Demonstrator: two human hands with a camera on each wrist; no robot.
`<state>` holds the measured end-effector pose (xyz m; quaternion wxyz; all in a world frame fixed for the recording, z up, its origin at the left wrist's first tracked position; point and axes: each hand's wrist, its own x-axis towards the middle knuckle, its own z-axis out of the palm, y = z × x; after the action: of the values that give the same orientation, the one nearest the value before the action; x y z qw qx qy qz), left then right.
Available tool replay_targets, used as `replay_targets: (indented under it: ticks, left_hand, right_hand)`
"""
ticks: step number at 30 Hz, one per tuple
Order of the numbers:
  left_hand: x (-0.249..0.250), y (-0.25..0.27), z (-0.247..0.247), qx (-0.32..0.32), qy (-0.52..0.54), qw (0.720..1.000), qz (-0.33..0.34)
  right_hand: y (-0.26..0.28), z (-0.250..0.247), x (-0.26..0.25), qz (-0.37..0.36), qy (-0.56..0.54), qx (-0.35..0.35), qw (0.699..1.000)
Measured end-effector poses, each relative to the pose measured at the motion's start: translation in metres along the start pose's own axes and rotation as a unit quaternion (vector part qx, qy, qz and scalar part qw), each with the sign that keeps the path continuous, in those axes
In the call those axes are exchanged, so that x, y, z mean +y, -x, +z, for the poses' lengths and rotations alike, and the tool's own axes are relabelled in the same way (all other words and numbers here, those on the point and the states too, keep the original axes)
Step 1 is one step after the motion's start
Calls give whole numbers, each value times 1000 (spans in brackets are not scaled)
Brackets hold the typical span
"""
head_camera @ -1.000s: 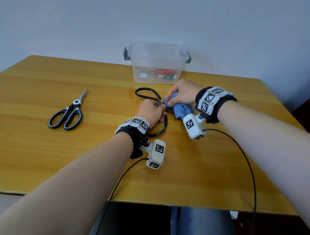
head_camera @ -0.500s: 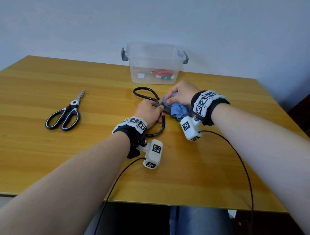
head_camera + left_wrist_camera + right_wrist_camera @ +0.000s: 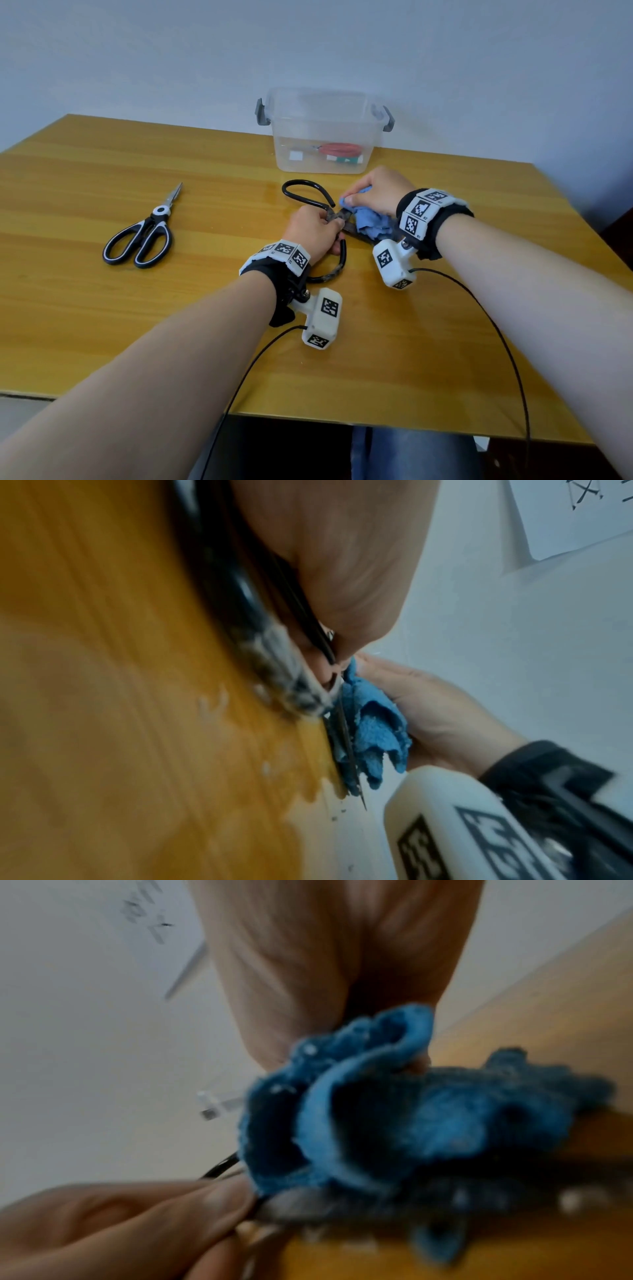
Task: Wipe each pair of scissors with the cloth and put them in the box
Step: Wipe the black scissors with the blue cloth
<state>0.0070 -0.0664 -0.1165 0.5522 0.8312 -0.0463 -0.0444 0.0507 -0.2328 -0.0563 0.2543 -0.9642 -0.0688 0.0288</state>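
The black-handled scissors (image 3: pixel 313 205) lie on the tabletop (image 3: pixel 394 342) just in front of the box (image 3: pixel 322 137), between the two hands. Their long axis runs from the loop handles on the left, one loop toward the box and one toward the person, to the blades on the right, which go under the blue cloth (image 3: pixel 371 222). The left hand (image 3: pixel 313 231) is closed on the scissors near the pivot, where the handles meet, and holds them steady; in the left wrist view the thin dark blade edge comes out from under the cloth toward the right wrist. The right hand (image 3: pixel 375 193) is closed on the bunched cloth and presses it on the blades. So the cloth can travel along the blade axis, away from the left hand, and I judge the wiping of this pair is in progress. The box stands just behind both hands, a little nearer to the right one, and a red-handled pair (image 3: pixel 339 149) is already inside it. The black-and-white scissors (image 3: pixel 144 236) wait well apart to the left, nearer to the left hand, with the tips pointing away from the person; they are not in the box yet.
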Motion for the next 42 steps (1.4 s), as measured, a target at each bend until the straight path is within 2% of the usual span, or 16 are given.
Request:
replay_targets:
  ticks: [3, 6, 8, 10, 12, 19, 25, 28, 31, 33, 35, 38, 42]
  left_hand:
    - [2, 0, -1, 0, -6, 1000, -5]
    - [3, 0, 0, 5, 0, 1000, -8]
    - [2, -1, -1, 6, -1, 1000, -7]
    - [0, -2, -2, 3, -5, 1000, -4]
    - [0, -1, -2, 0, -6, 1000, -1]
    - [1, -1, 0, 2, -18, 1000, -9]
    - [3, 0, 0, 22, 9, 1000, -13]
    - [2, -1, 0, 27, 0, 1000, -15]
    - [1, -2, 0, 26, -1, 999, -19]
    - [1, -2, 0, 29, -2, 999, -19]
    - [1, -2, 1, 29, -1, 999, -20]
    - [1, -2, 2, 31, -4, 999, -17]
    - [4, -1, 0, 25, -18, 999, -15]
  right_hand:
    - [-6, -9, 13, 35, 9, 41, 998]
    - [-7, -19, 10, 34, -3, 45, 998]
    - [-6, -20, -4, 6, -23, 4, 1000]
    - [-1, -13, -21, -22, 2, -69, 997]
    - [2, -2, -26, -23, 18, -88, 996]
    - [-5, -8, 12, 37, -32, 17, 999]
    - [-8, -23, 31, 101, 16, 98, 990]
    - [-5, -26, 22, 79, -14, 138, 987]
    - [8, -29, 4, 39, -66, 143, 987]
    - [17, -31, -10, -10, -74, 132, 988]
    - [26, -32, -21, -42, -65, 85, 993]
    - [36, -24, -29, -44, -74, -2, 996]
    - [36, -12, -31, -68, 1, -55, 996]
